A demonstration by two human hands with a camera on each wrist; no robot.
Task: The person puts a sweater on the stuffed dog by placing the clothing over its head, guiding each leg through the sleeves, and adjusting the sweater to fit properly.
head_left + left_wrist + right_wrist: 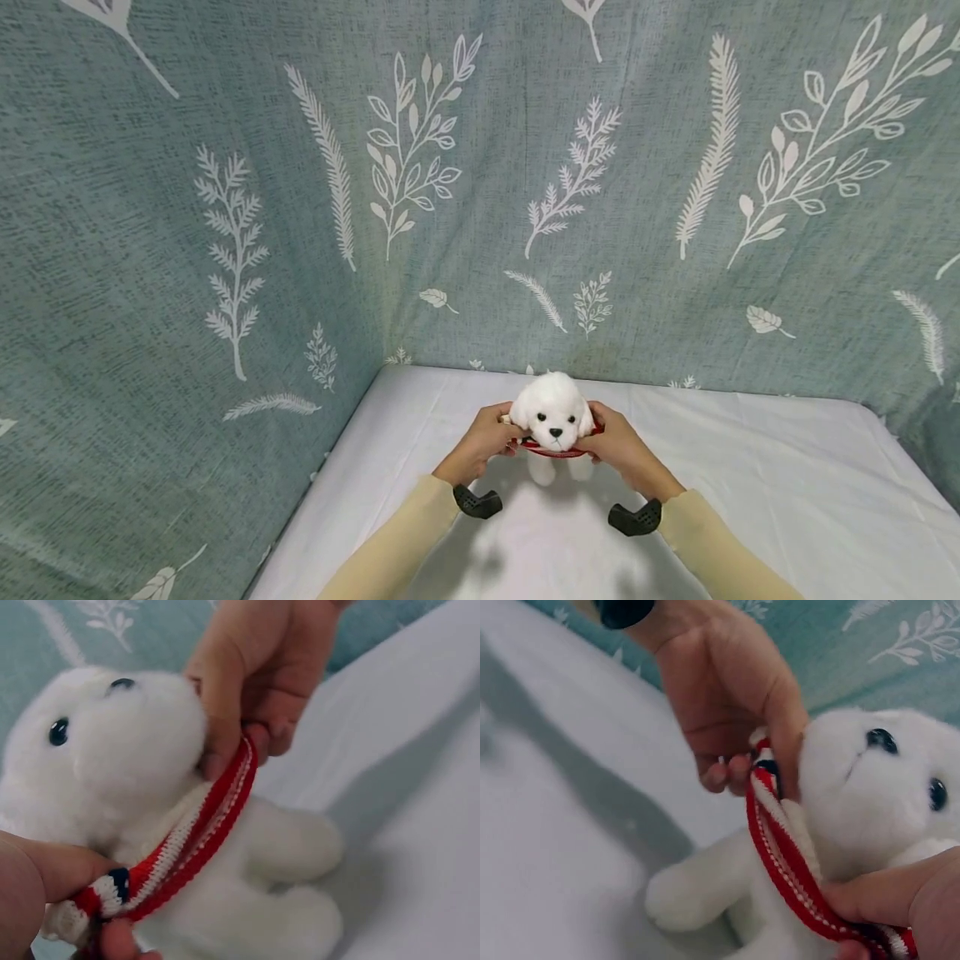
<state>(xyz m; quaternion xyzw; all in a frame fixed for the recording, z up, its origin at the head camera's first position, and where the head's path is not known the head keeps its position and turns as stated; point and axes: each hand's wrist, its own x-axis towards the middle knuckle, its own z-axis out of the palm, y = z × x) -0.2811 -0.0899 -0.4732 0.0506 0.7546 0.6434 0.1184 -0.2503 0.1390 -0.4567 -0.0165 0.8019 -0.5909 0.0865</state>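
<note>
A white plush dog [553, 412] with dark eyes and nose stands upright on the white-covered surface, facing the head camera. Across its chest, below the chin, runs a red, white and navy knitted band [187, 832]. My left hand [487, 442] pinches one end of this band at the dog's side between thumb and fingers. On the opposite side my right hand [618, 446] pinches the other end, its thumb [862, 896] close beneath the dog's head. The stretch between both hands lies against the chest, its folded edges showing. The dog's back is hidden.
A white sheet [750, 467] covers the surface under the dog. Blue-green cloth [480, 208] with white leaf prints hangs behind and on the left. Black straps [636, 518] sit on both wrists, below beige sleeves [397, 542].
</note>
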